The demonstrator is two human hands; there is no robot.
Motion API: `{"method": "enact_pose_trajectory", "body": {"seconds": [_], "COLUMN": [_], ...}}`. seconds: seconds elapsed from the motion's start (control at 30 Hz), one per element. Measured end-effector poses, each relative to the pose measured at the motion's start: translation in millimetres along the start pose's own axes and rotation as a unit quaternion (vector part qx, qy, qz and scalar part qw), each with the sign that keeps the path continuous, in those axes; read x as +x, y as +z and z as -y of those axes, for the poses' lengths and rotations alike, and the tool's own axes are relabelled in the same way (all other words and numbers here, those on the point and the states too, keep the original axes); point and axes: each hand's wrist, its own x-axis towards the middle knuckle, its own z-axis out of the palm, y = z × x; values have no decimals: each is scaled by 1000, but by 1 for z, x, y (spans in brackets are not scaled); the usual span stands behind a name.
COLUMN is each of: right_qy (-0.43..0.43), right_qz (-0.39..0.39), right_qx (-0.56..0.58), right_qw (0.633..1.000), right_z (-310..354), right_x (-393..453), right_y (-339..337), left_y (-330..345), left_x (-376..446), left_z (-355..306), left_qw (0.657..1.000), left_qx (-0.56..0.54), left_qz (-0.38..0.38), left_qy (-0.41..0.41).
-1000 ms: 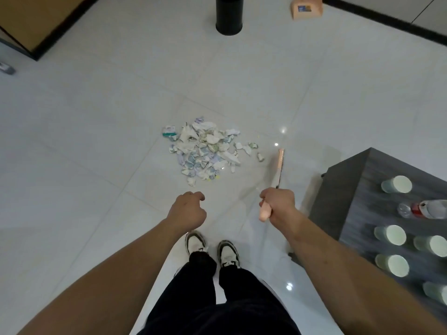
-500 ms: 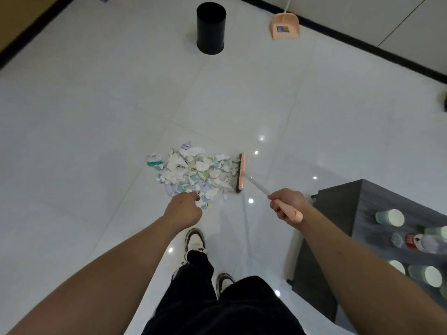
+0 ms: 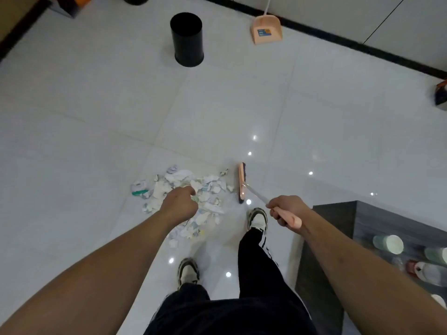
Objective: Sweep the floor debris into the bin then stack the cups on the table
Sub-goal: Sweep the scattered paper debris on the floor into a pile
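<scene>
A heap of torn paper scraps [image 3: 205,189] lies on the white tiled floor just ahead of my feet. My right hand [image 3: 286,210] is shut on the pink handle of a broom [image 3: 242,182], whose pink head stands on the floor at the heap's right edge. My left hand [image 3: 180,204] hovers over the heap as a loose fist with nothing in it. A black cylindrical bin [image 3: 187,39] stands far ahead. A pink dustpan [image 3: 266,30] leans by the far wall. Pale green cups [image 3: 389,244] stand on the dark grey table [image 3: 338,228] at the right.
A plastic bottle [image 3: 428,272] lies among the cups on the table. A dark box [image 3: 440,96] sits at the far right wall, and furniture stands at the top left. My two shoes [image 3: 257,218] are planted close behind the heap. Black skirting runs along the far wall.
I have stepped forward, so the heap is now right at my feet. The broom head has stayed at the heap's right edge. The bin and dustpan have come fully into view.
</scene>
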Motion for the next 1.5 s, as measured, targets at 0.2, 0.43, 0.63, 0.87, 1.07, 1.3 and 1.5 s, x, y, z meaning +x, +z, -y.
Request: {"method": "enact_pose_trajectory", "body": {"seconds": [0.2, 0.43, 0.63, 0.87, 1.07, 1.3, 1.5], "right_qy": [-30, -100, -117, -128, -116, -85, -56], "right_qz": [40, 31, 18, -10, -33, -26, -7], "right_qx": [-46, -49, 0, 33, 48, 119, 221], "right_qw": [998, 993, 993, 991, 991, 989, 974], "right_z": [100, 219, 312, 456, 614, 768, 884], "right_x": [29, 63, 107, 184, 244, 290, 356], "right_y": [-93, -173, -216, -250, -263, -278, -289], "left_y": [-33, -74, -123, -186, -256, -368, -432], "left_x": [84, 156, 233, 380, 512, 635, 738], "left_z": [-149, -299, -382, -472, -555, -633, -693], "left_qw": [998, 997, 994, 991, 991, 987, 985], "left_qx": [-26, 4, 40, 58, 46, 69, 85], "left_qz": [-32, -47, -52, -58, -36, -66, -88], "left_qy": [43, 64, 83, 101, 124, 129, 125]}}
